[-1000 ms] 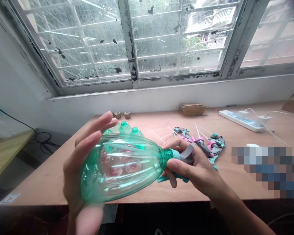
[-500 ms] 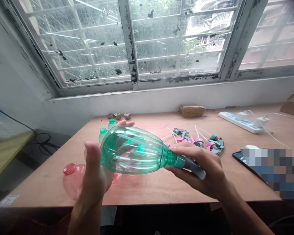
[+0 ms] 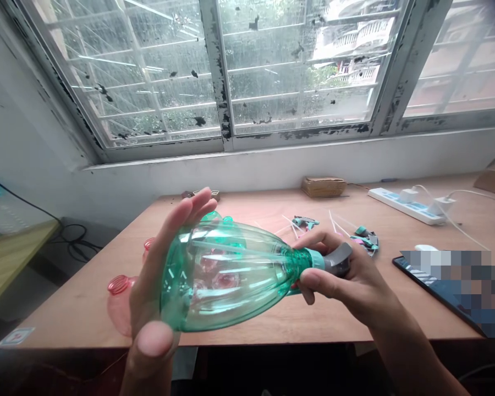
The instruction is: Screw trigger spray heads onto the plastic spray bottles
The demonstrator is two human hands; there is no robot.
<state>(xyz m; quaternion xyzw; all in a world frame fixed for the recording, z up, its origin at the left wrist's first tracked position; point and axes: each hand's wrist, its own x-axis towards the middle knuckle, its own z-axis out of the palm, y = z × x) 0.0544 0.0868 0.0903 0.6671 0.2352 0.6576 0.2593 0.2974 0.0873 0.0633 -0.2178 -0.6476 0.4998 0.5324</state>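
Note:
A clear green spray bottle point(image 3: 239, 297) lies sideways in the air above the table, its base toward the left. At its neck sits a spray head point(image 3: 338, 259) with a teal collar and grey trigger, and a thin tube shows inside the bottle. My right hand point(image 3: 346, 291) is closed around the neck and collar, thumb on the near side. My left hand point(image 3: 152, 286) is at the base, palm against or very close to it, with fingers stretched up and thumb apart. Behind it stands a round pink bottle point(image 3: 119, 308), partly hidden.
Several pink and green bottles show through the held one. More spray heads point(image 3: 367, 240) with tubes lie beyond my right hand. A cardboard box point(image 3: 324, 187), power strip point(image 3: 404, 206) and dark tablet-like device point(image 3: 429, 286) lie farther back and right. The table's front edge is near.
The bottle has turned about its long axis and come nearer, with the spray head shifted right. My left fingers have straightened upward and the thumb has swung down. My right thumb now shows on the near side.

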